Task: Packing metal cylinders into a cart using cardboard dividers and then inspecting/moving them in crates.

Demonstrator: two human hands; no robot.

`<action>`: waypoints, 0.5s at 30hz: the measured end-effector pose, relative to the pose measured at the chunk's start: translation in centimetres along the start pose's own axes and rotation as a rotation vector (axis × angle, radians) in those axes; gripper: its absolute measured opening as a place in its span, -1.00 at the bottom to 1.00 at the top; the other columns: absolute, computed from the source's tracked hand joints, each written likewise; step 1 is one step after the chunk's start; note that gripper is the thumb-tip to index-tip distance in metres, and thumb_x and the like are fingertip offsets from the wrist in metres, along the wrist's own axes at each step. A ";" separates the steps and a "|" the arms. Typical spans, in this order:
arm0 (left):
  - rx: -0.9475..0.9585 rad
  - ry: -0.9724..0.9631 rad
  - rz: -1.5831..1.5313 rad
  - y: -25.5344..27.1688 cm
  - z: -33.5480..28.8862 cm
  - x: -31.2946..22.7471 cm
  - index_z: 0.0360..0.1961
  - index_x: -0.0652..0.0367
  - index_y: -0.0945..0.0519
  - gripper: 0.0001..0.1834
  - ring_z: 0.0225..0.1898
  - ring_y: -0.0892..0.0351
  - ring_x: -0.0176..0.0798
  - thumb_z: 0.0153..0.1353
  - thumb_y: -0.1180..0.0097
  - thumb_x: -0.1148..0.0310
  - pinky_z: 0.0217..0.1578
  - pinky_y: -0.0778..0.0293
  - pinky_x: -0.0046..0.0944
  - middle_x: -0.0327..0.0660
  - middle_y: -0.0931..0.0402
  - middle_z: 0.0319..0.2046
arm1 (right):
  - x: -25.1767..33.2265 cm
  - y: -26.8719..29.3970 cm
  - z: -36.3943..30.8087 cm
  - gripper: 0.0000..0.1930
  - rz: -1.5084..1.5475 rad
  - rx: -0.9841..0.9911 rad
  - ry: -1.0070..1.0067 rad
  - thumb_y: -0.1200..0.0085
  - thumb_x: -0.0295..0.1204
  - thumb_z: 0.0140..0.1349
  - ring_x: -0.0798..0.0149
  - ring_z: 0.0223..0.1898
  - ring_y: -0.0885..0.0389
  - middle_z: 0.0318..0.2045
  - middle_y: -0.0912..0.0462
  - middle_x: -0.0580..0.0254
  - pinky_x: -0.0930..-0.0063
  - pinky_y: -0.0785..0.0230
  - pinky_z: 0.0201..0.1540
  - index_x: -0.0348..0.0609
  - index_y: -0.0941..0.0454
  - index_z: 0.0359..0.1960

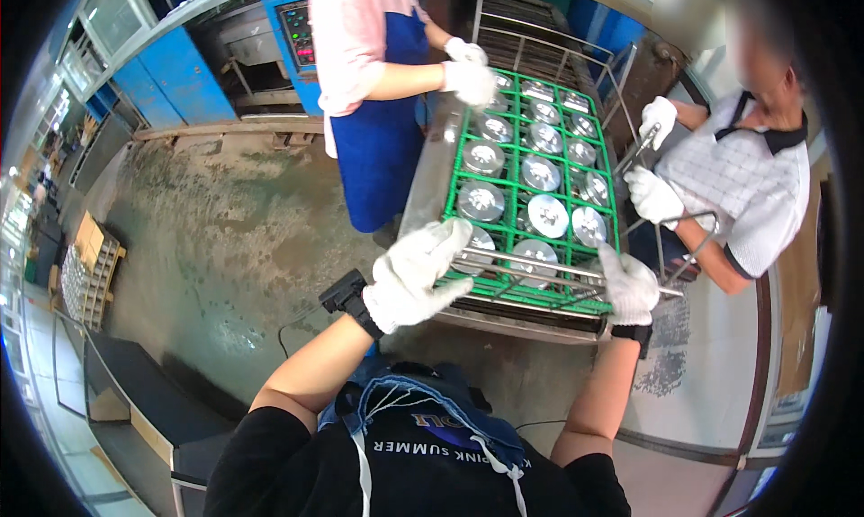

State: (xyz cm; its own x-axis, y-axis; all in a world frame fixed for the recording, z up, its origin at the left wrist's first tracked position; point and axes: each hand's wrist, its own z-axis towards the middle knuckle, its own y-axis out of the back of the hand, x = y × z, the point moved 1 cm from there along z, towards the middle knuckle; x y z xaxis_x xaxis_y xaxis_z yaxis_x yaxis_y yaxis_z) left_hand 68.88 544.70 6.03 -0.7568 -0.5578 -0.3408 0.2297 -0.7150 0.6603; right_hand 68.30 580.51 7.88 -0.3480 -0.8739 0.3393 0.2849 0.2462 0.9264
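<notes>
A green-coated wire basket [531,294] holds rows of round silver metal parts [541,172]. Thin steel rods [526,263] cross its near end. My left hand [409,278], in a white glove, is at the near left corner by the rod ends, its thumb spread away from the stretched fingers. At the near right corner my right hand [630,287], also gloved, is closed around the rods, which stick out past it. Two co-workers' gloved hands are also close: one pair [470,76] at the far left rim, the other [655,193] holding a bent metal-rod frame [664,238] on the right.
The basket sits on a metal conveyor table [432,170]. A person in a blue apron [382,130] stands at its left, a person in a light shirt [747,170] at its right. Blue machines [171,80] line the back; a loaded pallet [94,278] lies far left.
</notes>
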 end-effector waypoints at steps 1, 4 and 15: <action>0.001 0.057 -0.074 0.4 -1.4 0.9 0.38 0.17 -0.34 -0.10 -0.10 -0.59 0.12 0.02 -0.45 0.21 0.11 -0.48 -0.03 0.03 -0.59 -0.06 | 0.9 0.6 -0.3 -0.40 0.087 0.054 -0.093 -0.14 0.29 0.14 0.16 -0.36 -0.71 -0.50 -0.71 0.11 0.26 -0.47 -0.18 -0.06 -0.76 -0.40; 0.301 0.451 -0.192 3.0 -6.3 3.6 0.33 0.07 -0.40 -0.35 -0.26 -0.69 0.04 0.25 -0.25 0.14 -0.25 -0.58 -0.10 -0.02 -0.66 -0.29 | -0.7 -0.8 -0.4 -0.44 0.048 -0.154 -0.073 -0.18 0.23 0.17 0.14 -0.50 -0.60 -0.61 -0.62 0.07 0.26 -0.41 -0.29 -0.05 -0.73 -0.53; 0.490 1.164 -0.280 15.9 -23.5 17.2 0.21 0.21 -0.52 -0.35 0.14 -0.59 0.10 0.28 -0.14 -0.06 0.12 -0.50 -0.14 0.10 -0.60 0.09 | 11.2 -3.7 -3.6 -0.40 0.038 -0.024 -0.350 -0.18 0.23 0.17 0.21 -0.31 -0.69 -0.43 -0.74 0.10 0.32 -0.44 -0.13 -0.15 -0.76 -0.31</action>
State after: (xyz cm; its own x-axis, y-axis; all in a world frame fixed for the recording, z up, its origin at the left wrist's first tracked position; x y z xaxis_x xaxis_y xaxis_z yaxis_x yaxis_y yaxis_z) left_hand 73.88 513.82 -5.01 0.2893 -0.6289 -0.7216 -0.2829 -0.7764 0.5632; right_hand 66.60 568.33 7.66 -0.6205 -0.6667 0.4130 0.3233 0.2624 0.9092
